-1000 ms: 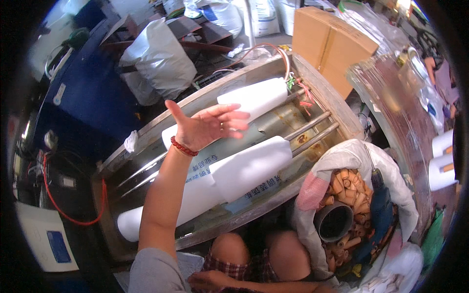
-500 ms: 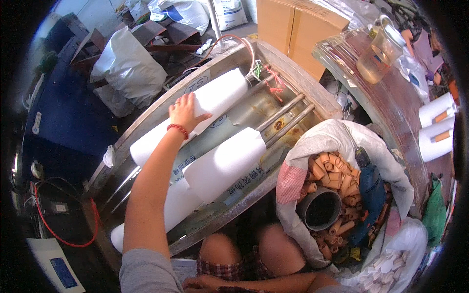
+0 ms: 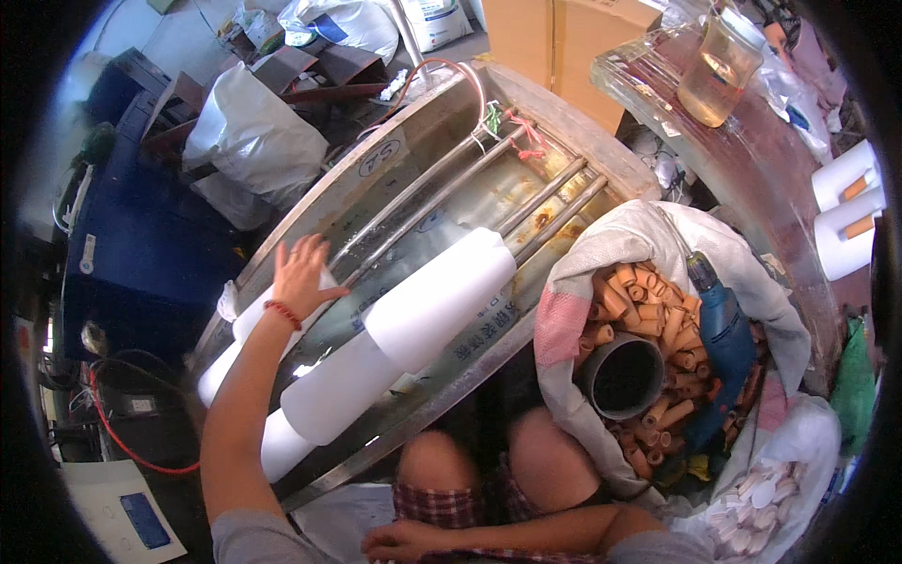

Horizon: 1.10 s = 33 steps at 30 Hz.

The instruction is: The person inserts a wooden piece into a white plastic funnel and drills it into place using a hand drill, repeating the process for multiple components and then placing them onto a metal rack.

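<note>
Fingers spread, my left hand (image 3: 303, 274) lies over a white cylinder (image 3: 252, 315) at the left end of a long, shallow trough (image 3: 376, 155). Part of that cylinder is hidden under the hand and wrist. Another white cylinder (image 3: 218, 368) shows beyond my forearm, lower left. Two metal rods (image 3: 413, 202) run bare up and to the right from my hand. On the nearer rods (image 3: 554, 207) sits a row of white cylinders (image 3: 442, 287), end to end. My right hand (image 3: 402, 540) rests on my lap, fingers loosely curled, with nothing visible in it.
At my right stands a woven sack (image 3: 564, 282) of short tan tubes (image 3: 672, 329), with a grey pipe (image 3: 622, 376) and a blue drill (image 3: 723, 329). A clear bag (image 3: 799, 442) holds white pieces. A jar (image 3: 719, 80) stands on a wooden table (image 3: 648, 85). A cardboard box (image 3: 554, 47) is behind.
My left hand has slid down and left along the far rods with the white cylinders, baring the rods' upper part. My right hand stays on my lap. The view has shifted slightly.
</note>
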Each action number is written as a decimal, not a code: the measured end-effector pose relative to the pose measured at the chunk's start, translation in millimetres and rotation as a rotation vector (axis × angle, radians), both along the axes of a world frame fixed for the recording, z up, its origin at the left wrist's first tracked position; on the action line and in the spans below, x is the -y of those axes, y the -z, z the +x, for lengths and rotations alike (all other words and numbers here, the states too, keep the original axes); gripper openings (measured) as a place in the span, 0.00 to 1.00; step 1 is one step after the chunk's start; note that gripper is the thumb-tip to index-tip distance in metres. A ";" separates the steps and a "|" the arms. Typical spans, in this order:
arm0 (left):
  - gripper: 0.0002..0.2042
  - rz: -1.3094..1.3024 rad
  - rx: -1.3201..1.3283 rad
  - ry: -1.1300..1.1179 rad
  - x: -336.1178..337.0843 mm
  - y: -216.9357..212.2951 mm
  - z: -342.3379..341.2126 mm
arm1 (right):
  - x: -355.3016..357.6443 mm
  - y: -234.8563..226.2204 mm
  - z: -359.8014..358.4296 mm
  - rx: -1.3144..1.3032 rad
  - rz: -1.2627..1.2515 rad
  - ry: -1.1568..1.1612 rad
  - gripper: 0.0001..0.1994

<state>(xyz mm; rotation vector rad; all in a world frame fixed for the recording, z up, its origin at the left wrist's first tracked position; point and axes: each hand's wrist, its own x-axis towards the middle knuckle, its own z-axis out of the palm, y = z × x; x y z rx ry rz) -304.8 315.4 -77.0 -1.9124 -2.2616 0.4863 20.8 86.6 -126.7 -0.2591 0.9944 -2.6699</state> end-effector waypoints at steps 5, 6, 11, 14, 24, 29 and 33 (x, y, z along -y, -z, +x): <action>0.27 -0.760 -0.249 -0.080 -46.1 69.6 2.8 | -8.1 3.6 -2.6 -0.004 0.092 0.035 0.11; 0.26 -0.749 -0.212 -0.159 -36.1 91.5 -14.6 | -1.5 7.6 -2.7 -0.040 0.085 0.093 0.11; 0.31 -0.873 -0.341 -0.244 8.5 101.7 -54.6 | 27.4 18.7 -5.2 -0.052 0.062 0.122 0.10; 0.34 -0.907 -0.416 -0.413 27.6 68.0 -37.3 | -53.4 -43.3 13.1 -0.039 0.267 0.070 0.11; 0.24 0.129 -0.292 -0.505 126.9 -105.7 -55.5 | -48.4 -27.2 10.5 -0.135 0.689 0.439 0.10; 0.30 0.554 -0.005 -0.544 196.2 -157.6 -74.6 | -66.7 -42.6 54.2 -0.136 1.068 0.657 0.10; 0.30 0.920 0.464 -0.663 280.6 -161.8 -89.6 | -103.8 -104.9 150.5 0.015 1.303 0.800 0.09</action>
